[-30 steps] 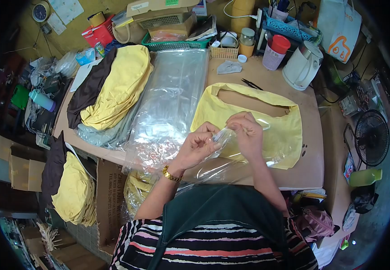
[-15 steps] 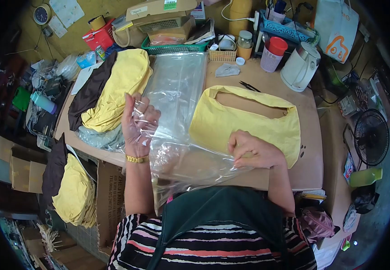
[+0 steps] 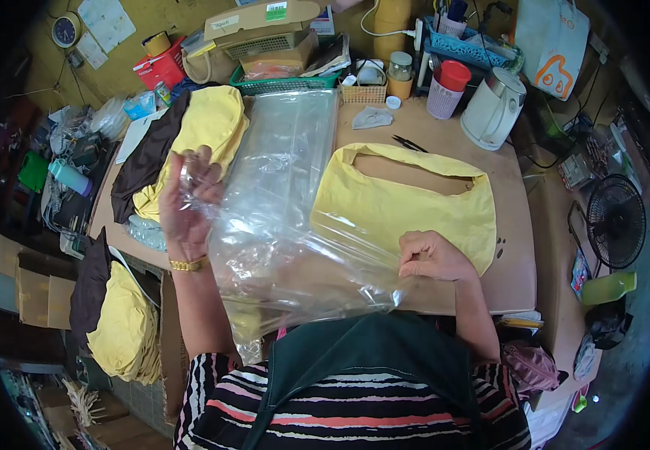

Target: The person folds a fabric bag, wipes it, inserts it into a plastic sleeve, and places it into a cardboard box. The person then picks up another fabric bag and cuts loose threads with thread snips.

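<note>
A clear plastic bag (image 3: 302,274) stretches between my two hands above the table's near edge. My left hand (image 3: 191,191), with a gold bracelet at the wrist, is closed on one side of it. Further right, my right hand (image 3: 431,256) pinches the other side, its fingers curled. Behind that hand a yellow cloth bag (image 3: 400,193) lies flat, its looped strap toward the back. A stack of clear plastic bags (image 3: 284,139) lies to the left of the cloth bag. The film partly covers the cloth bag's lower left edge.
Folded yellow and dark brown cloth (image 3: 209,124) lies at the table's left. More yellow cloth (image 3: 124,330) is piled lower left. Tweezers (image 3: 409,142), a grey rag (image 3: 372,118), a pink cup (image 3: 445,97) and a white kettle (image 3: 494,109) stand or lie at the back.
My left hand has moved left and my right hand slightly right, drawing the clear plastic bag wider between them. The yellow cloth bag stays in place on the table.
</note>
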Demonstrator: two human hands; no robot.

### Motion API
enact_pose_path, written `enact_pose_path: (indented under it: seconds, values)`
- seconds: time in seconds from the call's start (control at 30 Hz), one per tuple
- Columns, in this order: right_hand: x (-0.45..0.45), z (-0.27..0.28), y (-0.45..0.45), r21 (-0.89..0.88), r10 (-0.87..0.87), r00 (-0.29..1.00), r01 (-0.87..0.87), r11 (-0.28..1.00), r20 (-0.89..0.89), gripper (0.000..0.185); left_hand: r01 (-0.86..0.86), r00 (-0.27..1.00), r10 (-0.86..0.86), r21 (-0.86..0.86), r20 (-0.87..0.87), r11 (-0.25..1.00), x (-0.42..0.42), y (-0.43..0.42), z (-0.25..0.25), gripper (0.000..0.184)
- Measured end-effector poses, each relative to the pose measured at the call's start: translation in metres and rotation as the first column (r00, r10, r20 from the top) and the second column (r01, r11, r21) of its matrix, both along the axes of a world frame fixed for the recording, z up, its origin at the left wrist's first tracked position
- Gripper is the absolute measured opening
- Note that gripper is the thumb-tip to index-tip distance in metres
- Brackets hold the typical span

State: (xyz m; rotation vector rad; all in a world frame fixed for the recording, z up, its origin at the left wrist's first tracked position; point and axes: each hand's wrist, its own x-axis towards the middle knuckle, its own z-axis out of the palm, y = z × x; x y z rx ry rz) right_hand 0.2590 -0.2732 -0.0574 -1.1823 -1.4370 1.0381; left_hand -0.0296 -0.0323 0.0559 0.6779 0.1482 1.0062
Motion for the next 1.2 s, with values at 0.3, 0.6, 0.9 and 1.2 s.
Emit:
enact_pose_path:
  seconds: [0.3,0.6,0.9,1.2]
  values:
    - [0.048,-0.030,-0.024,0.003,-0.244,0.514,0.433,0.901,-0.822,0.025,0.796,0.338,0.015,0.294,-0.941,0.528,-0.014,0.016,-0.048,0.026]
    - [0.038,-0.018,-0.009,0.159,0.044,0.354,0.305,0.939,-0.934,0.027,0.503,0.725,-0.299,0.181,-0.621,0.845,0.019,0.019,-0.067,0.025]
    - [0.051,-0.005,-0.039,-0.005,-0.283,0.478,0.504,0.864,-0.831,0.018,0.919,0.258,-0.198,0.177,-0.946,0.352,0.021,0.028,-0.049,0.022]
    - [0.036,-0.012,-0.049,-0.083,-0.257,0.731,0.266,0.960,-0.632,0.024,0.298,0.742,-0.399,-0.268,-0.539,0.916,0.019,-0.003,-0.063,0.037]
